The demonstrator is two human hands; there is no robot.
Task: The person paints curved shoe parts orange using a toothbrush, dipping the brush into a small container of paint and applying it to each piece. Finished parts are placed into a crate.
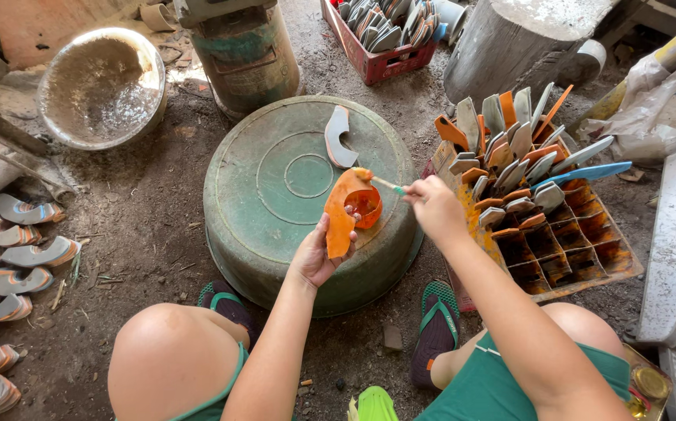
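Over the near right edge of the upturned green basin [276,187], the left hand [316,253] grips an orange sole piece [340,210] upright, face exposed; right hand [434,206] pinches a small brush [381,182], touching its top.

— Where does everything sit?

— An upturned basin [291,195] lies in the middle, between the person's knees. On it rest a curved sole piece [336,136] and a small cup [367,206].

— And the hands?

— The left hand [316,253] holds a sole [340,210] over the basin; the right hand [434,206] holds a brush [385,184] touching its top.

— Around it?

— Right, a divided crate [564,242] with pieces standing in its compartments. Left, a row of soles [10,265] on the ground. Behind, a bowl [102,87], a drum [246,51], and possibly a second crate [381,39].
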